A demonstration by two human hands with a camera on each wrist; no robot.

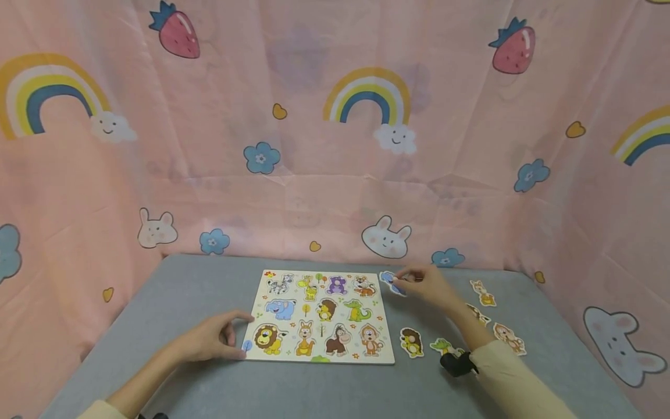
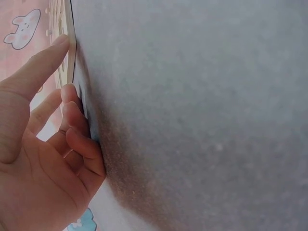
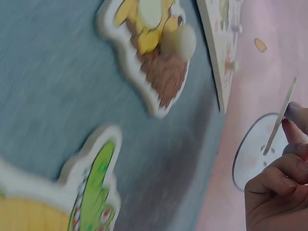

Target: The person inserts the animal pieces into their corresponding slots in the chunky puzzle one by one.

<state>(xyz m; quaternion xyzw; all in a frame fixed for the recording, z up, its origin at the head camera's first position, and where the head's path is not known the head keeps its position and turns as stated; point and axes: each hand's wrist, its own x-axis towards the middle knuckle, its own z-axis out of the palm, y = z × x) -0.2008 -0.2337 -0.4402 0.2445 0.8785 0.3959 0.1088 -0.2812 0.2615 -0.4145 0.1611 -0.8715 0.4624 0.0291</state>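
My right hand point(image 1: 426, 285) pinches a blue elephant puzzle piece point(image 1: 391, 283) just off the top right corner of the wooden animal puzzle board point(image 1: 309, 317). Edge-on, the elephant piece point(image 3: 279, 120) shows thin in the right wrist view, held at its face by the fingertips. My left hand point(image 1: 214, 337) touches the board's left edge, thumb near the bottom corner and index finger higher up. In the left wrist view the thumb reaches the board's edge point(image 2: 72, 53), while other fingers of the left hand point(image 2: 43, 159) curl loosely against the grey table.
Right of the board lie a hedgehog piece point(image 1: 411, 342) and a crocodile piece point(image 1: 445, 347). Farther right are a kangaroo piece point(image 1: 484, 293), a monkey piece point(image 1: 509, 338) and another piece point(image 1: 479, 315) partly behind the right forearm. A pink printed curtain point(image 1: 314, 203) encloses the table.
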